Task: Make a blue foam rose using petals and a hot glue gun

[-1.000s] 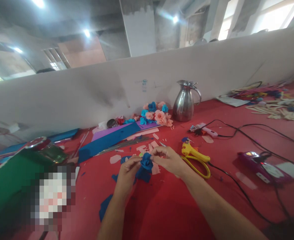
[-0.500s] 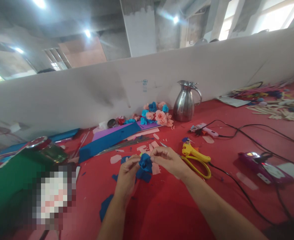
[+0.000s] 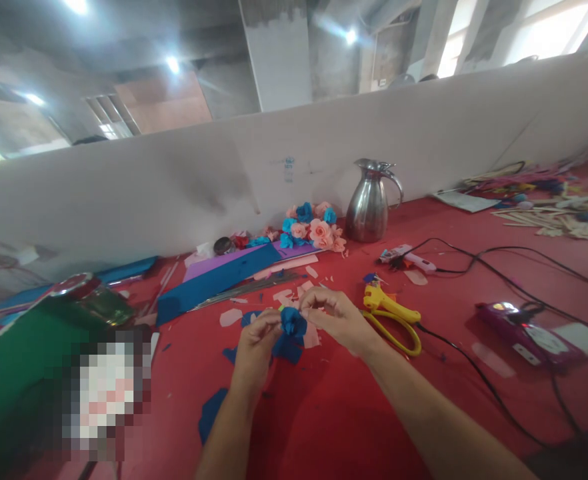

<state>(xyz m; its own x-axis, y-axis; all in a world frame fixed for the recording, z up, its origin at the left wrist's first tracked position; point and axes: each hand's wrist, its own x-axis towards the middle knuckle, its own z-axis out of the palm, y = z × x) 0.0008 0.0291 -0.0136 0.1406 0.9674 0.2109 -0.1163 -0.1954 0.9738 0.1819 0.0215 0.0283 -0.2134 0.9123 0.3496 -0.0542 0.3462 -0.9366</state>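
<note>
A dark blue crepe paper flower (image 3: 294, 323) is held a little above the red table. My left hand (image 3: 260, 333) pinches it from the left, near its base. On the other side, my right hand (image 3: 331, 317) has thumb and forefinger closed together at the flower's right edge, on a petal as far as I can see. Beneath lie blue paper pieces (image 3: 289, 350) and pink paper scraps (image 3: 313, 335). Close by on the right sit a yellow glue gun (image 3: 391, 305) and yellow-handled scissors (image 3: 408, 347).
Pink and blue paper flowers (image 3: 321, 232) are bunched at the back beside a steel jug (image 3: 369, 207). A blue paper strip (image 3: 219, 283) lies left of them. Black cables run from a purple power strip (image 3: 529, 337) on the right. A glass jar (image 3: 91, 300) stands left.
The blue flower has turned in my fingers and shows more of its open front. Both hands keep nearly the same place.
</note>
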